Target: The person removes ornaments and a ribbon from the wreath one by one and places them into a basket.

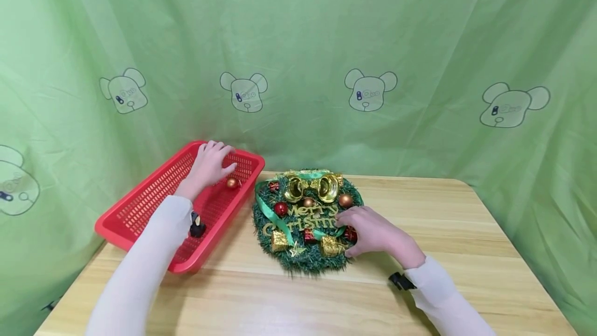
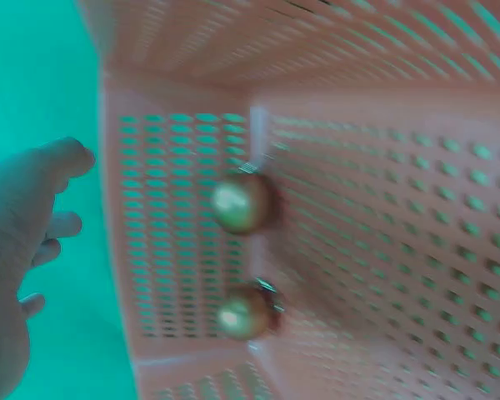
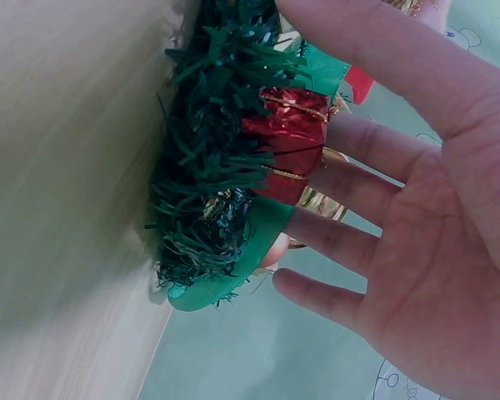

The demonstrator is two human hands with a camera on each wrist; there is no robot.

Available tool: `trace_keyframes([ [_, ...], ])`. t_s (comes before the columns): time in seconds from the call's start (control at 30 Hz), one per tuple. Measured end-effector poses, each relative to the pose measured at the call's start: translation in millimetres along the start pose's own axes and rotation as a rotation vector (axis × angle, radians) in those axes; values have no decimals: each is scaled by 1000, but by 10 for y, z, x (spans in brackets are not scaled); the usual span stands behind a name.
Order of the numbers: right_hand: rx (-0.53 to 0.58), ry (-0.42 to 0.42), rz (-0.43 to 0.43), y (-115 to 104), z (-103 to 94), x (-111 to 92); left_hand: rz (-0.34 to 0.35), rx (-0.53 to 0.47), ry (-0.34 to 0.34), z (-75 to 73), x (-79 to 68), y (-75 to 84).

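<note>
Above the red plastic basket [image 1: 186, 264]: the left hand [image 1: 210, 164] is raised over the far end, its fingers apart and a little bent.
Left grip: released, with nothing between the fingers.
Inside the basket: the left wrist view shows two golden balls, the first golden ball [image 2: 242, 204] and the second golden ball [image 2: 242, 315], lying apart near one end wall; that view is somewhat blurred.
Christmas wreath: the green tinsel wreath [image 1: 305, 264] lies flat at the middle of the wooden desk [image 1: 261, 302], just to the right of the basket.
Right hand: the right hand [image 1: 373, 229] is at the right edge of this wreath, beside a red gift box [image 3: 293, 146].
Right grip: relaxed, the fingers rather straight and spread over the edge; whether they press on the box, I cannot tell.
Upper part of the wreath: two gold bells, the left bell [image 1: 294, 189] and the right bell [image 1: 328, 187], show their open mouths, with a copper ball [image 1: 345, 200] to the right.
Lower part of the wreath: a gold gift box [image 1: 279, 241] sits near a gold star [image 1: 296, 250].
Left side of the wreath: a green ribbon [image 1: 269, 212] runs down past a red ball [image 1: 281, 209].
Behind the desk: a light green curtain [image 1: 298, 30] carries outlined bear heads.
</note>
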State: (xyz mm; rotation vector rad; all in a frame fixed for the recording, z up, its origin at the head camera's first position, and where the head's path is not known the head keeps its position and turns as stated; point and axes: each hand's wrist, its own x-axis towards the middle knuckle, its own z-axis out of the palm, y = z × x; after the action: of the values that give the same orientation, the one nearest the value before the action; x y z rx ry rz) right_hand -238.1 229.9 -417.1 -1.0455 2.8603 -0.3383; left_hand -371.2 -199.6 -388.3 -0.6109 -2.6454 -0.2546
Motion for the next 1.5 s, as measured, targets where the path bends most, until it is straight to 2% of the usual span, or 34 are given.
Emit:
trace_keyframes([
  [0.13, -1, -1, 1, 4, 4, 1, 19, -45, 50, -160, 59, 129],
  [0.33, 0, 1, 3, 5, 11, 2, 49, -101, 70, -349, 138, 358],
  [0.67, 5, -3, -9, 23, 52, 29, 78, -184, 75, -486, 185, 787],
  [0.9, 11, -1, -13, 17, 57, 38, 58, -288, 73, -419, 129, 1118],
  [1.07, 4, 5, -2, 22, 41, 34, 43, -405, 85, -278, 62, 1305],
  [1.17, -7, 8, -9, 28, 28, 41, 32, -438, 69, -183, 23, 1365],
  [1.33, -9, 9, -17, 33, 31, 44, 28, -425, 34, -66, -9, 1388],
  [1.5, -5, 4, 2, 18, 30, 29, 74, -358, -34, -20, -11, 1381],
])
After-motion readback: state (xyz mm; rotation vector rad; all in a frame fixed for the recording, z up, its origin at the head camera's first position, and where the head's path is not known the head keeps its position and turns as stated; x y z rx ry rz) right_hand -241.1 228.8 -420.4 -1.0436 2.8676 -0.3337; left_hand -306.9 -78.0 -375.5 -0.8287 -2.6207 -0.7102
